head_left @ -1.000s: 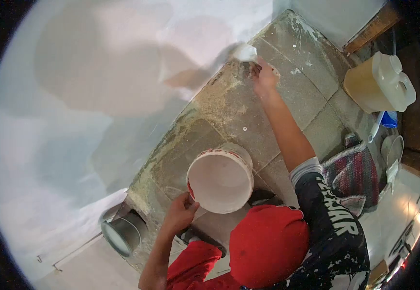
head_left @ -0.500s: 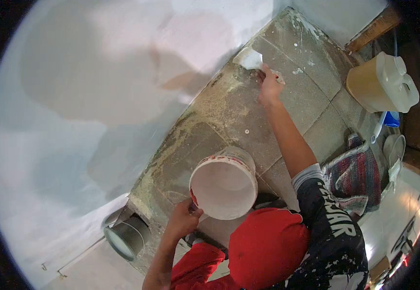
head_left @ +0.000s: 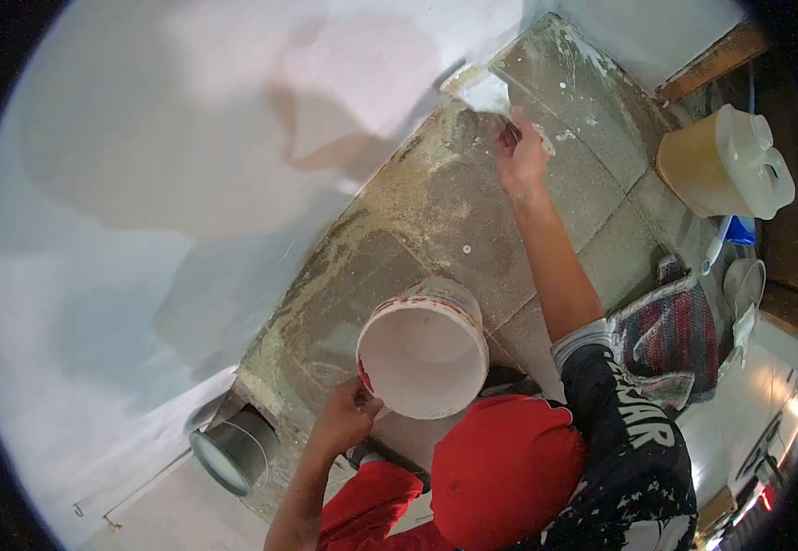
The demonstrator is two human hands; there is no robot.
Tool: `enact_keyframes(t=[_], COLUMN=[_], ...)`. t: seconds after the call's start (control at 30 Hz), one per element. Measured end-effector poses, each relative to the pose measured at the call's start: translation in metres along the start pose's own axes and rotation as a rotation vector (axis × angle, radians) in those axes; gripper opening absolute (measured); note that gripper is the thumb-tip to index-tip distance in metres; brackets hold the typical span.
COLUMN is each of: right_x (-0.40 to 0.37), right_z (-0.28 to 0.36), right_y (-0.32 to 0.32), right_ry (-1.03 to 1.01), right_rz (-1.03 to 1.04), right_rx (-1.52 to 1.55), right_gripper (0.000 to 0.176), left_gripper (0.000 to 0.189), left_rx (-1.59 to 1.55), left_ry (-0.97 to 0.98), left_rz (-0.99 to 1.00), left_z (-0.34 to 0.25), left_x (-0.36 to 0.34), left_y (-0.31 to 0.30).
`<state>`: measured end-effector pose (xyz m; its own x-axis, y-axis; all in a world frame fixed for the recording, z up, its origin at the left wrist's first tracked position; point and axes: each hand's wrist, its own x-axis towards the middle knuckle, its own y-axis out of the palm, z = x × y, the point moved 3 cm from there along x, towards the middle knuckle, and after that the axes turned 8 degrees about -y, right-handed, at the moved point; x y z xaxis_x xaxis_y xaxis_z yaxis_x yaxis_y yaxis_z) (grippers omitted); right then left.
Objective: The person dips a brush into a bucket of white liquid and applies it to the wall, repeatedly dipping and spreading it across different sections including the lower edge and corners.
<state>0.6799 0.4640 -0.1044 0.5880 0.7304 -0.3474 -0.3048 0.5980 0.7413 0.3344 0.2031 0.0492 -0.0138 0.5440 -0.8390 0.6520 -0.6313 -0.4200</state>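
My right hand (head_left: 524,161) is closed round the handle of a wide putty knife (head_left: 485,94). White filler coats its blade, whose edge lies at the foot of the white wall (head_left: 234,119). Between my arms a white plastic bucket (head_left: 422,363) is tilted with its mouth towards me, and its inside is smeared white. My left hand (head_left: 344,418) pinches the bucket's rim at the lower left, beside a red stain. Both my red-clothed knees (head_left: 509,459) are bent close behind the bucket.
Grey floor tiles (head_left: 546,230) carry dust and white splashes. A yellowish plastic jug (head_left: 706,165) stands at the right, near a blue-and-white item (head_left: 740,230) and a striped rag (head_left: 669,335). At the lower left a dark metal pail (head_left: 238,450) lies by the wall.
My right hand has moved the putty knife slightly up and away, bringing its blade up against the base of the wall. My left hand keeps its hold on the bucket.
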Motion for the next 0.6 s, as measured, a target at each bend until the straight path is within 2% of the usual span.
enact_keyframes(t=[0.17, 0.23, 0.3, 0.6], right_x=[0.003, 0.001, -0.003, -0.008], right_z=[-0.034, -0.041, -0.044, -0.057], right_y=[-0.031, -0.034, -0.032, -0.015], right_ry=[-0.023, 0.005, 0.009, 0.028], right_rz=[-0.092, -0.223, -0.215, -0.231], right_rx=[-0.098, -0.141, -0.149, -0.164], right_gripper=[0.015, 0.015, 0.014, 0.015], left_gripper=[0.031, 0.031, 0.03, 0.031], left_rx=[-0.047, -0.08, -0.015, -0.021], left_ry=[0.01, 0.016, -0.059, -0.039], left_rz=[0.004, 0.002, 0.024, 0.021], left_z=[-0.009, -0.01, -0.012, -0.02], left_x=[-0.004, -0.005, -0.006, -0.01], left_y=[0.0, -0.001, -0.002, -0.004])
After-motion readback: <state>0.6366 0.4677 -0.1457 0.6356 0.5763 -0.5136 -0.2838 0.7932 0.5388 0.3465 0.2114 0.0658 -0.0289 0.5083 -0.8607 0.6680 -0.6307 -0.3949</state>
